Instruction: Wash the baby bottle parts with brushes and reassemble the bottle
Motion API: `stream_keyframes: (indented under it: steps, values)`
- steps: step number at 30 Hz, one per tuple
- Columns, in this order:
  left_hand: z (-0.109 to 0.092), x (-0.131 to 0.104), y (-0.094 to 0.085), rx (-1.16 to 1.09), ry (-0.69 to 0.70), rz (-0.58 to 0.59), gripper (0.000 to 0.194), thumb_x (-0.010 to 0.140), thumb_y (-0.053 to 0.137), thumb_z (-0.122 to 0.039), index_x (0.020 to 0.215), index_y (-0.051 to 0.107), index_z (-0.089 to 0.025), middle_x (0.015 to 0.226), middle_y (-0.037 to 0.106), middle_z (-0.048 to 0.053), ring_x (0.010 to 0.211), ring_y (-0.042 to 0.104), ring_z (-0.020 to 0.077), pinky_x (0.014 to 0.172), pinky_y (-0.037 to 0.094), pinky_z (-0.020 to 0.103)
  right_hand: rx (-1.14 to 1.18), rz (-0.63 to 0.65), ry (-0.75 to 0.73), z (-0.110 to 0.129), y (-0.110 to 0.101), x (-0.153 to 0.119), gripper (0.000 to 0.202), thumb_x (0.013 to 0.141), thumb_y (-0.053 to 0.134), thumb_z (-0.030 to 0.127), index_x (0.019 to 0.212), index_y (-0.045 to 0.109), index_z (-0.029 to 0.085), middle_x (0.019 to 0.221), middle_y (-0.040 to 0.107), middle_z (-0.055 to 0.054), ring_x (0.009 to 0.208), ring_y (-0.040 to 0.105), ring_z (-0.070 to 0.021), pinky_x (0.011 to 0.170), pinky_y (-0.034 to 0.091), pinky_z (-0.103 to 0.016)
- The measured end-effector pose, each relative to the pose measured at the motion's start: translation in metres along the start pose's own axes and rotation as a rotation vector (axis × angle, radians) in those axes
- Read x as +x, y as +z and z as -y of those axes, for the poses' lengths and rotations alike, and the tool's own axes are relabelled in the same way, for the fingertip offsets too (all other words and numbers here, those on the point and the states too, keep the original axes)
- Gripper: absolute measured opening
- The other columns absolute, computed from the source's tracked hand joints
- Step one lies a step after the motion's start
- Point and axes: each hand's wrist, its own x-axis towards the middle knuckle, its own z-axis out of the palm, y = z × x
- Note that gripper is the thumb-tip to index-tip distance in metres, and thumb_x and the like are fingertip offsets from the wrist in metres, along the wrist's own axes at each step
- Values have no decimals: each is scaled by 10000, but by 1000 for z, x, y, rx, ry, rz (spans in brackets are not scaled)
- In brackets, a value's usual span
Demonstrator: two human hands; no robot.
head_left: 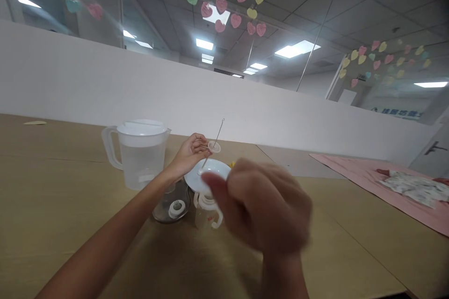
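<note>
Head cam, L hand w/ disc

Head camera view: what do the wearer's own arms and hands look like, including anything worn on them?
The left hand and right hand are ungloved. The left forearm shows no sleeve, watch or bracelet; the visible part of the right forearm is bare too. The right hand is blurred, so fine details can't be made out.

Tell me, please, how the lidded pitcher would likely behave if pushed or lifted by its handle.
The pitcher will probably stay stiff, as its translucent body looks like hard plastic. With its handle jutting from one side, it may tilt toward the spout when lifted. Standing upright on the table, it seems unlikely to roll.
</note>
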Motion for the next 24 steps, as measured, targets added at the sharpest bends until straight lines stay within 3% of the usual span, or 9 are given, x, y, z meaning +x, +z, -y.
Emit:
stream_keyframes:
  steps: [1,2,9,18,21,24]
  values:
    - [-1,-1,0,-2,1,1,317,629,678,-187,847,448,-199,761,574,-25,695,571,114,665,452,241,-30,-145,65,-9,7,9,312,864,465,252,552,470,230,431,326,43,400,344,-83,404,258,-239]
    - [-2,-2,1,3,2,0,307,634,676,-189,843,451,-197,752,569,-25,701,571,119,676,454,247,-29,-186,65,-17,15,14,315,872,451,253,558,454,221,446,346,44,411,351,-77,410,248,-231]
    - [-5,-3,-1,8,8,53,341,660,688,-240,887,440,-182,797,560,-10,748,564,114,714,456,260,-82,-120,76,-65,64,4,281,894,423,280,628,422,190,533,447,38,456,358,-63,466,236,-200]
    - [-11,-6,-1,-2,16,91,304,694,670,-247,900,456,-180,874,558,-2,791,549,104,755,436,254,-183,-95,47,-73,77,2,299,899,401,260,611,403,181,526,440,41,449,328,-62,449,202,-192]
    - [-12,-6,-2,-9,17,95,308,693,672,-243,899,451,-185,880,567,0,802,548,109,749,433,253,-65,-85,152,-73,80,1,318,888,418,314,601,396,181,510,403,50,444,310,-58,455,217,-185]
    - [-11,-7,-3,1,10,94,314,687,677,-229,887,437,-190,838,577,-6,778,547,105,713,433,241,106,-139,349,-74,80,1,363,876,414,393,583,388,182,486,343,64,436,289,-55,460,238,-176]
